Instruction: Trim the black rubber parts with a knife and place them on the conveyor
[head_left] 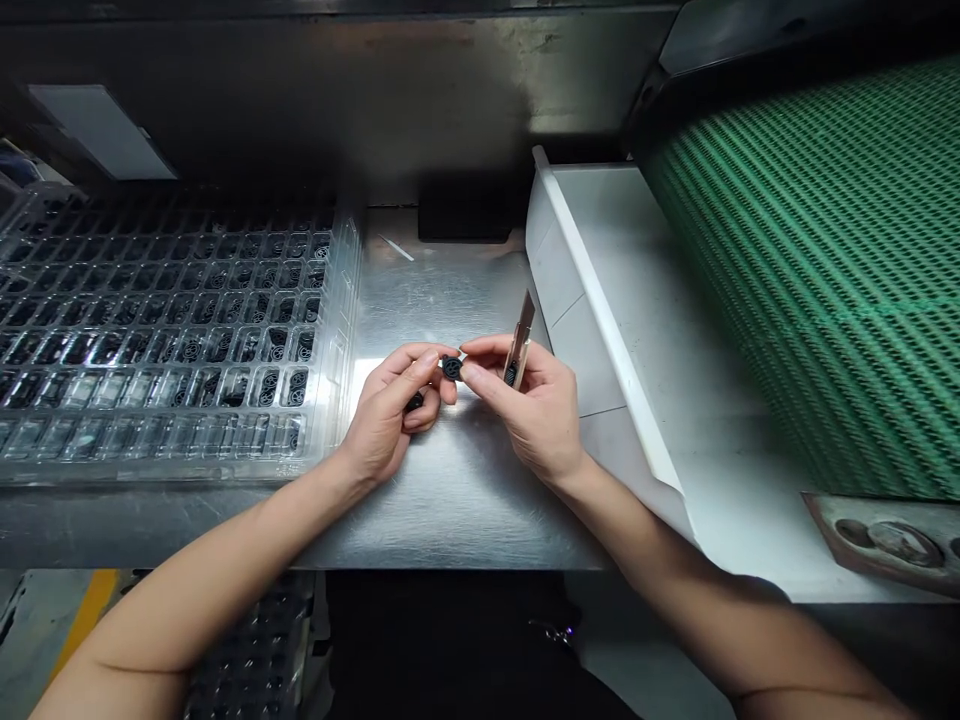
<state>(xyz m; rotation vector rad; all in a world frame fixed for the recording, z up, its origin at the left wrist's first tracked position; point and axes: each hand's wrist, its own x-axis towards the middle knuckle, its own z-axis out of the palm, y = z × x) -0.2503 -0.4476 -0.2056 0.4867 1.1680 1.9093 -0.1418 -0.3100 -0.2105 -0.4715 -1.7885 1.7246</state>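
Black, small and roundish: the part (pixel 451 368) sits between the two hands, raised over the bare metal of the desk (pixel 450 510), its spoked face turned up toward the head view. No clear long axis; it reads as a disc. Neither hand is nearer, as both reach it.

Left hand (pixel 384 415): thumb and forefinger pinched on the part's left side, a fingertip showing just below it, remaining fingers curled in. A second dark piece (pixel 414 402) is tucked in that curl; probably another of the same, but fingers cover too much to be sure.

Right hand (pixel 549 412): thumb and forefinger tips closed in at the part's right edge. Same hand keeps a cutter (pixel 519 350) gripped among the fingers, blade out. Its long axis runs away from the body, top leaning slightly right, so the blade tip lies beyond and to the right of the part, pointing clear of it.

Pose: forearms come in from both lower corners and converge, wrists low, palms facing inward.

Around: clear tray (pixel 187 470) of dark pieces, left of the left hand; white bin (pixel 611 325) just beside the right hand, green belt (pixel 840 210) above it; thin white strip (pixel 396 248) on the desk, farther off.
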